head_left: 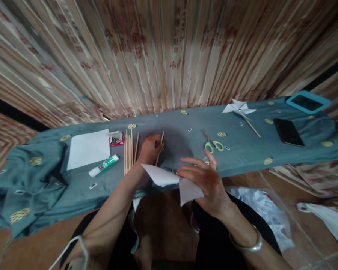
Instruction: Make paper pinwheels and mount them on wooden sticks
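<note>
My left hand (151,148) is closed around a thin wooden stick (160,148) just above the cloth-covered table. To its left, several more wooden sticks (129,150) lie side by side. Close to my body, my right hand (208,182) pinches a folded piece of white paper (161,177) with curved flaps, partly hidden by the fingers. A small dark point shows at the paper's middle; I cannot make out what it is. Scissors (212,142) with green handles lie beyond my right hand. Farther right rests a finished white paper pinwheel (239,108) on a stick.
On the left are white paper sheets (89,150), a small red box of pins (116,139) and a glue stick (104,165). At the right lie a black phone (288,132) and a blue-framed device (308,102). A clear plastic bag (266,213) is on the floor.
</note>
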`<state>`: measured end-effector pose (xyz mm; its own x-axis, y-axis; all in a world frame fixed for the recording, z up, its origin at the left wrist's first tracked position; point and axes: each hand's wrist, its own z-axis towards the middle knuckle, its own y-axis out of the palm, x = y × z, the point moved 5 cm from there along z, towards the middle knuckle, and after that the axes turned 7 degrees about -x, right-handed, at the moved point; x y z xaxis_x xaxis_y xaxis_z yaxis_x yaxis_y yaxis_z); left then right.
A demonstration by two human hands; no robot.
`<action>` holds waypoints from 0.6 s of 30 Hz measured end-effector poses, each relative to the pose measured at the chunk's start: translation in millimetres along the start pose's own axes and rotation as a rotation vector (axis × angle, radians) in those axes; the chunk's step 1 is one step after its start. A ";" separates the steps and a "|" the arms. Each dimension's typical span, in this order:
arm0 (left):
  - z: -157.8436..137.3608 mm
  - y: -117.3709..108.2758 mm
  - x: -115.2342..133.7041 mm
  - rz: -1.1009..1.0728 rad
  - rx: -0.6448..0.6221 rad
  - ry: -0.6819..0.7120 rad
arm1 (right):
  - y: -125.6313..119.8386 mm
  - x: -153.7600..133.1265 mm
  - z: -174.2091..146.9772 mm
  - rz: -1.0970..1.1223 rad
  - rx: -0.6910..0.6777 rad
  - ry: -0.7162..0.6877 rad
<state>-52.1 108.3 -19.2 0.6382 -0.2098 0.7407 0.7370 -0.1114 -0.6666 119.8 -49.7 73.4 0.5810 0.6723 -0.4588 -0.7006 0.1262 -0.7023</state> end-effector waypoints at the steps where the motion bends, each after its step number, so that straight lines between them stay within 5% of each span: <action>1: 8.8 3.4 -0.3 0.006 -0.003 -0.004 | 0.9 -1.6 -0.5 0.008 -0.018 -0.004; 8: 16.7 4.0 -0.8 -0.158 0.002 -0.068 | -4.1 5.0 -1.4 0.035 -0.012 0.008; 13: -36.9 -5.7 27.9 -0.451 -0.034 -0.109 | -16.0 4.5 2.2 0.055 0.076 -0.017; 16: -76.2 -3.9 49.7 -0.974 -0.148 -0.304 | -17.6 -2.3 3.6 0.080 0.059 -0.054; 18: -94.5 -6.1 64.8 -1.086 -0.216 -0.349 | -16.5 -6.9 4.5 0.105 0.044 -0.074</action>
<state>-36.2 3.6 25.0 -0.2552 0.3731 0.8920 0.9027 -0.2387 0.3580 125.5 -53.2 90.6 0.4724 0.7351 -0.4864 -0.7747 0.0831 -0.6268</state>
